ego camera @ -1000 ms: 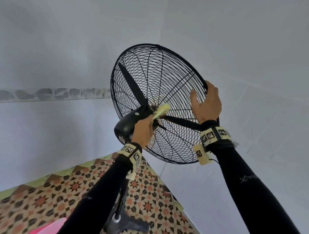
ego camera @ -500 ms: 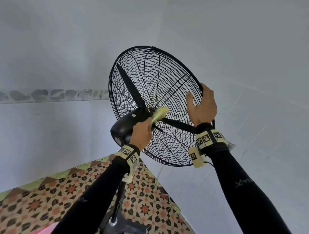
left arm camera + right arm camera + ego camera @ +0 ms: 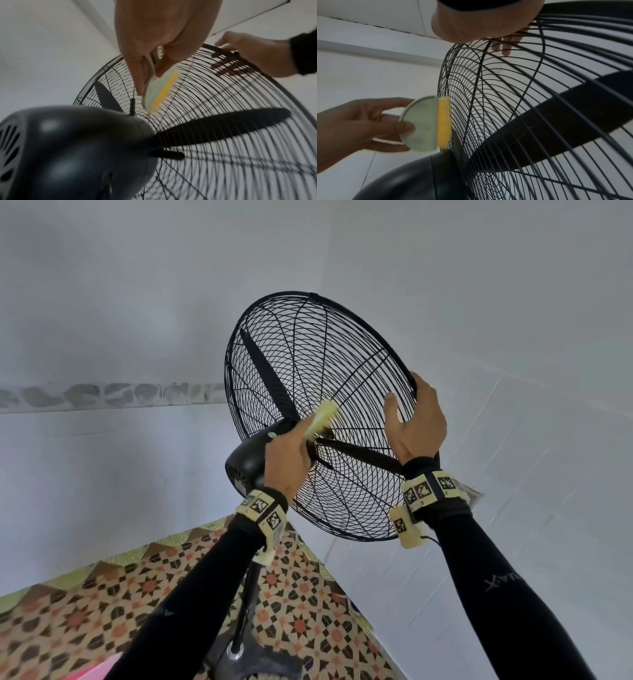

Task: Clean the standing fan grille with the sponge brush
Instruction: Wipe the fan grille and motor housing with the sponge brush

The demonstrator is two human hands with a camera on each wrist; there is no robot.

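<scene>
Grille (image 3: 342,364) rim gripped by right hand (image 3: 416,426); left hand (image 3: 286,463) pinches sponge brush (image 3: 322,417) against wires.

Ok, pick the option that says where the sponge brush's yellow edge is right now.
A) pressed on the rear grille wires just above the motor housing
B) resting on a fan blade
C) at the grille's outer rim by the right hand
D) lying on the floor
A: the left hand holds the sponge brush with its yellow edge against the rear grille wires, just above the motor housing.
</scene>
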